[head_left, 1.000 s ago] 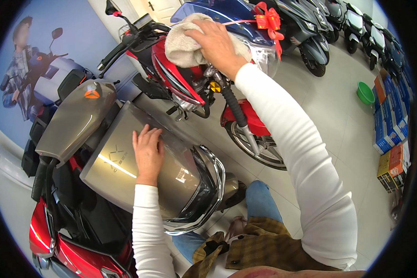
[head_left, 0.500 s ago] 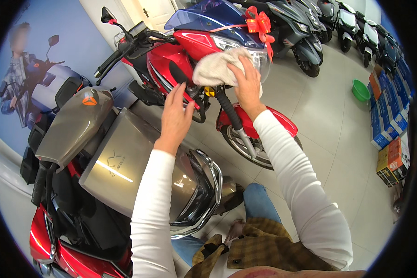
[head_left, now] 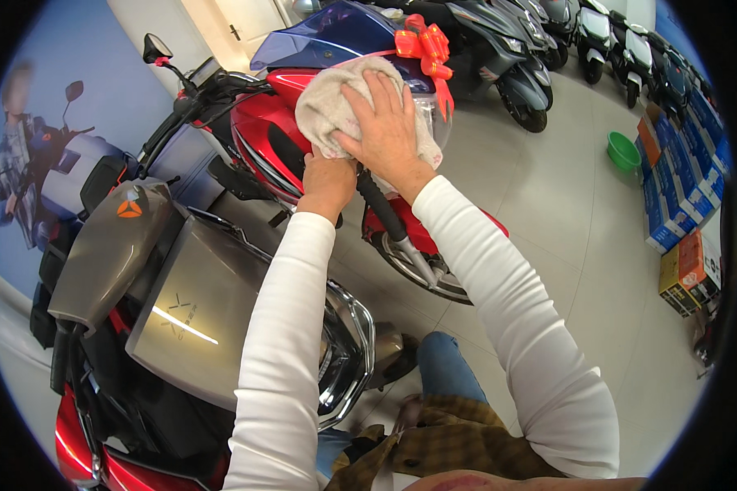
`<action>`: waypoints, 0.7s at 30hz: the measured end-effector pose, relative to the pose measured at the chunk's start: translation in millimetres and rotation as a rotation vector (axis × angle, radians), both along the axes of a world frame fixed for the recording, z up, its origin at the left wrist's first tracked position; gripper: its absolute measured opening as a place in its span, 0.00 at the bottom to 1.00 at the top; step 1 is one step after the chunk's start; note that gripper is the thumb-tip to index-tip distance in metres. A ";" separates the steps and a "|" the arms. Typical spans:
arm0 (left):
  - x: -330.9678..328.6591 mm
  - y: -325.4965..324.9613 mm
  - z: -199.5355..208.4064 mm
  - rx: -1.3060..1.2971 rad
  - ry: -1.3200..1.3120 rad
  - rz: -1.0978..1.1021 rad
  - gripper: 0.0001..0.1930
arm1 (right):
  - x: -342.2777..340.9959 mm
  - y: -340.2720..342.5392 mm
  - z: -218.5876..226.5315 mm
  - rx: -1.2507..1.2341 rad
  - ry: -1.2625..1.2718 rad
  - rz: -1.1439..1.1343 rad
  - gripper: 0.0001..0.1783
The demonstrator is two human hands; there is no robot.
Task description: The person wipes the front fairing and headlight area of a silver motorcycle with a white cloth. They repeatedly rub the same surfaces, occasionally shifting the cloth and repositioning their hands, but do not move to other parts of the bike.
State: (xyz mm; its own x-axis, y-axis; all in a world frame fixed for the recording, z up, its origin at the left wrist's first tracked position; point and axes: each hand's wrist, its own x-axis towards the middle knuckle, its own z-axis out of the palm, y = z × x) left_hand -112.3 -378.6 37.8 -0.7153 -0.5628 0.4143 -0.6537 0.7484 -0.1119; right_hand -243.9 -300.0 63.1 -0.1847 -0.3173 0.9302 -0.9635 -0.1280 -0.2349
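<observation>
A cream cloth (head_left: pixel 323 102) lies bunched against the front fairing of a red motorcycle (head_left: pixel 262 123), covering its headlight area. My right hand (head_left: pixel 383 135) presses on the cloth from above, its fingers bent over the fabric. Just below the cloth's lower left edge, my left hand (head_left: pixel 329 186) is curled against the motorcycle's front; its fingertips are mostly hidden, and I cannot tell whether it grips the cloth or the bike. The blue windscreen (head_left: pixel 327 37) rises behind the cloth, with a red ribbon bow (head_left: pixel 423 47) beside it. The fork (head_left: pixel 385 209) runs down to the front wheel.
A grey-brown scooter (head_left: pixel 196 315) with a chrome front bar stands close at my left, beside a red vehicle (head_left: pixel 131 470). More scooters (head_left: pixel 499 61) line the back. At the right are a green basin (head_left: pixel 623 152) and stacked blue boxes (head_left: pixel 671 192).
My right hand has brought the cloth leftward onto the fairing. My left hand, open and apart before, has moved up and right against the bike beneath the cloth. The view has shifted slightly.
</observation>
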 end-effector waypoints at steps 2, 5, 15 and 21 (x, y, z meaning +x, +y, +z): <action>1.4 0.1 -5.2 -0.060 0.002 -0.011 0.25 | -7.9 3.7 -16.9 0.011 0.045 0.002 0.41; 2.0 3.3 -6.6 0.068 0.077 0.055 0.29 | -14.4 6.9 -55.7 -0.121 -0.127 -0.021 0.39; 4.1 16.7 11.7 0.176 0.127 0.126 0.39 | -7.6 14.7 -73.4 -0.308 -0.433 0.096 0.32; 6.5 6.0 14.8 0.312 0.140 0.121 0.39 | -4.3 9.9 -22.4 -0.033 0.024 0.078 0.35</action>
